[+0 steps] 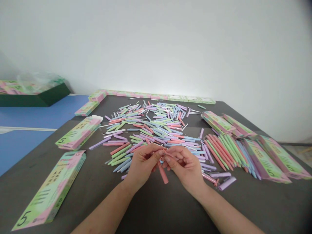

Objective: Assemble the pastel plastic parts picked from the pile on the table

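Head view: we find the left hand [143, 165] and right hand [185, 167] close together, narrowly pinching a coral stick [162, 172] above the dark desk [102, 208]. A heap of pastel sticks [151, 126] lies at 12 o'clock; a green-and-pink carton [48, 191] lies at 8 o'clock.

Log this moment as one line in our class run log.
left hand: holding coral pen | right hand: holding same pen | beside: pastel pen pile
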Action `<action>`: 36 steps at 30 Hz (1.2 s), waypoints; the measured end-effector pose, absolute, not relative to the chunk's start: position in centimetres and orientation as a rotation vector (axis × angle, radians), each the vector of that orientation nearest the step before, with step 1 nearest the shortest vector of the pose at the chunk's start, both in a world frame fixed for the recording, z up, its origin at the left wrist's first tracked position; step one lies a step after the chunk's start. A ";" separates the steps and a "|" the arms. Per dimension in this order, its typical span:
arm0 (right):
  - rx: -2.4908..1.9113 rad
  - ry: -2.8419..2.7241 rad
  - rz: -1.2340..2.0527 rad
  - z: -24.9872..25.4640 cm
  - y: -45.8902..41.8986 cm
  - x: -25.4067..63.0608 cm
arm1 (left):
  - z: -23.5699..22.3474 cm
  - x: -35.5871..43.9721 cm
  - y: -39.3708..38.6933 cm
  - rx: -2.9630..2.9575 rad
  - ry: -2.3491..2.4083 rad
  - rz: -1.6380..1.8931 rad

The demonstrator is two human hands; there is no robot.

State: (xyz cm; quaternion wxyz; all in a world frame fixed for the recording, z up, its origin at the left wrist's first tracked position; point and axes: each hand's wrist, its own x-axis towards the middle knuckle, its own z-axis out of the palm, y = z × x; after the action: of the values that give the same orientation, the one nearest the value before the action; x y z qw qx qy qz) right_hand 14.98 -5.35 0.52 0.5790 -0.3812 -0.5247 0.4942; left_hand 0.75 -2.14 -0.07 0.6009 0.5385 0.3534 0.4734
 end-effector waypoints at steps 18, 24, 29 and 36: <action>-1.032 -1.228 0.954 -0.4 -4.6 15.8 | 0.5 1.1 -2.3 1.136 0.843 1.004; -0.838 -1.035 1.271 -0.1 -3.8 15.6 | 0.8 0.8 -1.7 0.816 0.793 1.152; -0.948 -0.946 1.239 -0.8 -2.8 16.2 | 0.8 0.3 -0.8 0.738 0.872 1.280; -0.979 -2.010 1.151 0.3 -5.3 15.6 | 0.5 -0.1 -0.1 0.674 0.940 1.410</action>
State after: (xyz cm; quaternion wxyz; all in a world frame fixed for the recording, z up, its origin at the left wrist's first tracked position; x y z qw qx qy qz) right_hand 15.60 -5.30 0.35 0.3082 -0.3705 -0.7603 0.4355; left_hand -0.06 -0.08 0.53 0.6121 0.2921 0.4075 0.6115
